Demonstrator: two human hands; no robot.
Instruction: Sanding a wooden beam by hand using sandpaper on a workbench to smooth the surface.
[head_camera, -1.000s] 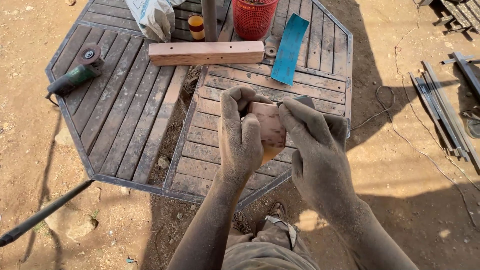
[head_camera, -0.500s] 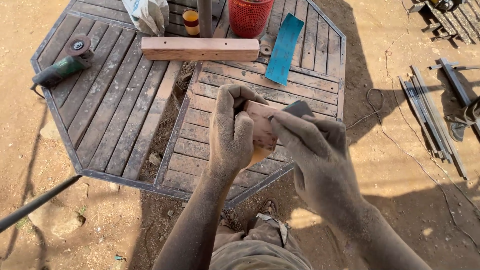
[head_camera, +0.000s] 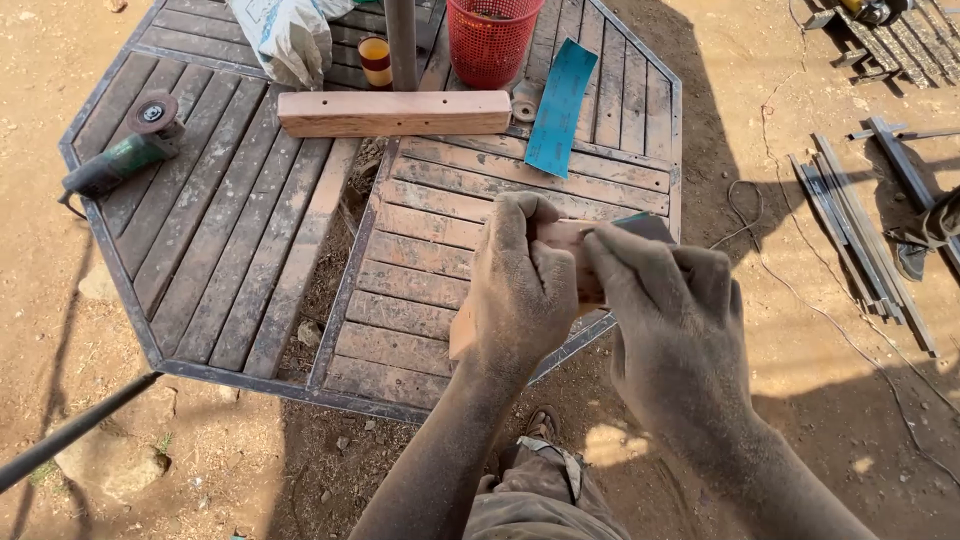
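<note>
Your right hand (head_camera: 672, 325) has slid its blue sandpaper (head_camera: 640, 226) farther along the wood block (head_camera: 560, 250), which your left hand (head_camera: 520, 290) clamps. Beyond both grips, the red basket (head_camera: 488, 40)'s contents are hidden.

Both dusty hands have stayed clamped around the small wooden block (head_camera: 563, 262). The right hand (head_camera: 672, 322) has slid its sandpaper piece (head_camera: 648, 228) slightly along the block's top, while the left hand (head_camera: 520, 290) has barely shifted its grip.
</note>
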